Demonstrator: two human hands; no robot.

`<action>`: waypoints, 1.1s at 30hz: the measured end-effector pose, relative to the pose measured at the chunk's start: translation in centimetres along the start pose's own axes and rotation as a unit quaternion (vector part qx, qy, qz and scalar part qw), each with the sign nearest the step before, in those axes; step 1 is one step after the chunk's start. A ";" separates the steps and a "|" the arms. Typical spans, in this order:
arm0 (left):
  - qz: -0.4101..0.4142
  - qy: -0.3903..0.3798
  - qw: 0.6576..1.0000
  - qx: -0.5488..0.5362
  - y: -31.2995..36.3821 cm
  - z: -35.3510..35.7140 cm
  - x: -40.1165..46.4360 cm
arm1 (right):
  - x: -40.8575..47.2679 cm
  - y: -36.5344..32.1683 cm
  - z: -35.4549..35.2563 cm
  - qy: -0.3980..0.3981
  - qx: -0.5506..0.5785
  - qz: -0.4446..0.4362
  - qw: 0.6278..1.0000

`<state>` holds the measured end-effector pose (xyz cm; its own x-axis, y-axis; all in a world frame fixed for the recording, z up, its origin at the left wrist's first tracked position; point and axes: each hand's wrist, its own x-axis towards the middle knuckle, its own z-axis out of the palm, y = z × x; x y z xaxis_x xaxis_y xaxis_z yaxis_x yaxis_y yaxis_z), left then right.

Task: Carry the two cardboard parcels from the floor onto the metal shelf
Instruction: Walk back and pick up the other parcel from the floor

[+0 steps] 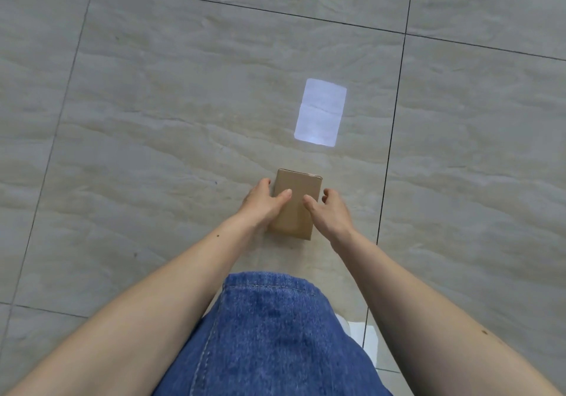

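1 cardboard parcel [296, 202] is lying on the tiled floor [153, 120], just in front of the person, with its long side pointing away from the body. It is closed, so what is inside cannot be told. Only this 1 parcel is showing in the view.

Both hands are reaching down to it with bare arms stretched forward. The left hand [262, 201] is touching the left side of the parcel, with the thumb lying on the top face and the fingers going down along the left edge. The right hand [329, 211] is at the right side, with the thumb resting on the top face and the fingers curled near the right edge. The hands are partly open around the parcel and are not closing firmly on it; the parcel seems to be resting on the floor.

Beyond the parcel, a bright rectangular light reflection [320, 112] is shining on the tile. Dark grout lines are crossing the floor. At the bottom, blue denim clothing [269, 334] is covering the person's legs. Nothing is standing between the hands and the parcel.
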<state>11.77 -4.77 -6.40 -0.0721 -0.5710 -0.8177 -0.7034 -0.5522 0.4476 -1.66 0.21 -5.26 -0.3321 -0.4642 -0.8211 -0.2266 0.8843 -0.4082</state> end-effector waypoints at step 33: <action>0.017 0.099 0.987 -0.124 19.4 -13.0 -28.9 | -28.4 -17.6 -14.4 0.073 0.131 -0.039 0.988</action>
<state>9.40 -6.93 30.64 0.0637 -0.6863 -0.7246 -0.5056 -0.6481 0.5695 -1.43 -2.87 30.97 -0.4553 -0.5169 -0.7249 -0.0178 0.8193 -0.5731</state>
